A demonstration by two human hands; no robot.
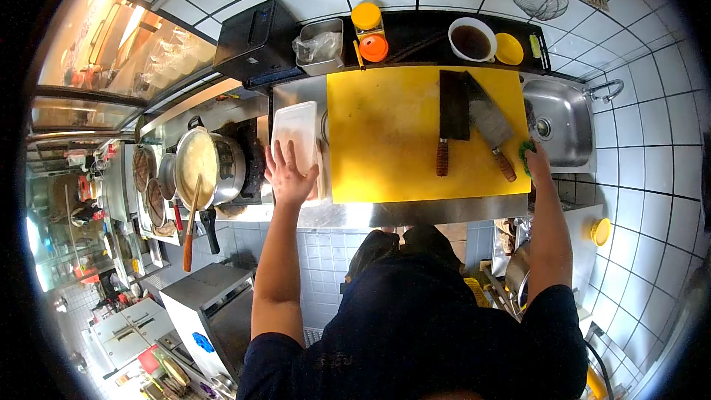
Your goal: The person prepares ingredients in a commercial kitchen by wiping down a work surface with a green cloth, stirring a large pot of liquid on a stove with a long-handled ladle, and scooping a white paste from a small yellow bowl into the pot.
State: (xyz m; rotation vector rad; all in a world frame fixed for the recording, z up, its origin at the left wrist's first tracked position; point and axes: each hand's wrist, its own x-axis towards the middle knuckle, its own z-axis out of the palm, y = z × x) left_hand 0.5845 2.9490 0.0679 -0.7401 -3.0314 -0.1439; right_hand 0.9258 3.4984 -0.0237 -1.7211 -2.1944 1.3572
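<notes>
Since most of it is hidden by my fingers, I log only a tuft: green scrubber (pixel 526 157), at the right edge of the yellow board (pixel 385 152), toward its near end. Looks light, soft and springy; probably slippery if wet, though I can't tell whether it is. Nothing fragile about it, I judge. Best hold: bunched from above, fingertips clear of the scouring face.

My right hand (pixel 540 163) is closed around it, knuckles up. That arm reaches forward past the board's near right corner, elbow only slightly bent.

Inward on the board: two cleavers, one dark-bladed (pixel 454 106), one greyer (pixel 489 120), handles toward me, neither in hand. Right of the board, the sink (pixel 566 96).

Left of the board, my left hand (pixel 292 176) is spread, grasping nothing, palm down over the near end of a white container (pixel 295 123); contact unclear. Left arm nearly straight, thumb toward the board.
</notes>
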